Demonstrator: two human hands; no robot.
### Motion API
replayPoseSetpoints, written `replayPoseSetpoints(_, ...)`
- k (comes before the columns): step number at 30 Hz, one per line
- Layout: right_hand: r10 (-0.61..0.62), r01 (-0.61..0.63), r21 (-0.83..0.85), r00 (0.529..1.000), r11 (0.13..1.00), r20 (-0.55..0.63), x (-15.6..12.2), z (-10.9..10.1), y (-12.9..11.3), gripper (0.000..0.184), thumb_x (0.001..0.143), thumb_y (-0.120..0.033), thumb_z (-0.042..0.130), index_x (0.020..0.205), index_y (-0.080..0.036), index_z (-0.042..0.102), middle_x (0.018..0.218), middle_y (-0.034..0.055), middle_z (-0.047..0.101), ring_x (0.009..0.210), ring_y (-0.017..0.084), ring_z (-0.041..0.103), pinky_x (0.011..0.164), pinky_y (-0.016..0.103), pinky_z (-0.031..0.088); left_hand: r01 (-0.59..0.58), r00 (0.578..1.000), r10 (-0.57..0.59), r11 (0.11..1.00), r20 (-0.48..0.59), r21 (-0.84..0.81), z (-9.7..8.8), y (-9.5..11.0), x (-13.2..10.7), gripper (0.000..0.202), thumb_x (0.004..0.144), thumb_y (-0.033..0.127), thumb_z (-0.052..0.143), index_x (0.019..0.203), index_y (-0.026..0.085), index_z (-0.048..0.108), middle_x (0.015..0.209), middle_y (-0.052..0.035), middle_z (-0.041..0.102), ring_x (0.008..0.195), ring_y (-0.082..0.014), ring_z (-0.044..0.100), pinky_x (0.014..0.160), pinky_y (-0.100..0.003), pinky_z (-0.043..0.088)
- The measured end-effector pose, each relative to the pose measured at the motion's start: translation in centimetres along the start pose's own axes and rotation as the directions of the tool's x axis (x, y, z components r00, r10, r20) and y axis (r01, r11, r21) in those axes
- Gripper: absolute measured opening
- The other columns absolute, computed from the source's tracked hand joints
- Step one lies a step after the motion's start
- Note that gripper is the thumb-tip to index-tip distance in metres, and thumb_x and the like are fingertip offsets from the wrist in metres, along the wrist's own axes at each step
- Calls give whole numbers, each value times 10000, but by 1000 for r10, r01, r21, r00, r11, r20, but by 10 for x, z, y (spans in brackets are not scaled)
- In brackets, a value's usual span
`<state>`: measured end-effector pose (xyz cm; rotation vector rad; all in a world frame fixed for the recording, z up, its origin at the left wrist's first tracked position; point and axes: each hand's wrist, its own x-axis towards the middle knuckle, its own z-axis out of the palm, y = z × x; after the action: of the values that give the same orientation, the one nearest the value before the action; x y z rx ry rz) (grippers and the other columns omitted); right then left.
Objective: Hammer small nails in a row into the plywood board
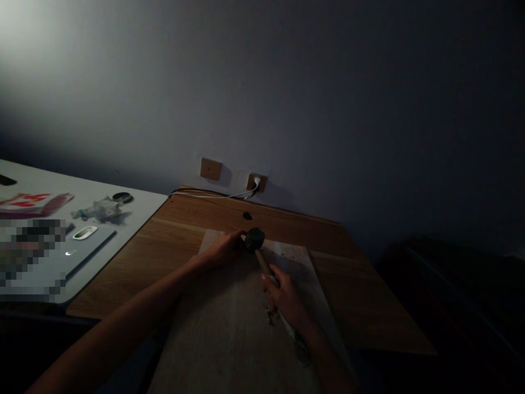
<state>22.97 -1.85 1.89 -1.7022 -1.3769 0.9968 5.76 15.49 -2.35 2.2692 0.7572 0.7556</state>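
My right hand [287, 298] is wrapped round the wooden handle of a hammer [258, 249], whose dark head rests near the far end of a pale wooden board [229, 328]. My left hand [223, 249] lies at the far left part of the board, fingers pinched together right beside the hammer head. What the fingers hold is too small and dark to make out. Some small object lies on the board under my right wrist [287, 328].
The board lies on a brown wooden desk [164, 246] against a grey wall with two sockets [256, 181] and a white cable. To the left stands a white table [135, 213] with a laptop [82, 246] and small items. The right side is dark.
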Motion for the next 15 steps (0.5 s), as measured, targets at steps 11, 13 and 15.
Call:
replayPoseSetpoints(11,103,-102,58,995,993,-15,-34,-27,16,417,906,-538,518,1100,-177,597,751,-39,574,379,59,435,309,184,328,-179,983,181,961,10,209,-8,43,-10,200,844,187,617,1038,196,567,1044,-54,644,939,-189,630,808,-285,496)
replayPoseSetpoints(13,131,-130,49,991,990,-23,-47,-36,29,510,899,-559,523,1207,-158,590,697,-41,583,373,75,440,314,194,330,-397,913,353,883,203,251,-1,67,-20,218,840,158,625,1052,194,587,1043,-58,649,943,-192,629,818,-290,487)
replayPoseSetpoints(15,174,-173,21,984,985,-45,-59,-43,41,626,898,-593,516,1317,-129,556,533,-75,511,361,101,424,326,198,325,-595,795,483,739,366,316,11,89,-31,184,846,171,655,1022,195,611,1055,-73,669,975,-224,626,835,-332,480)
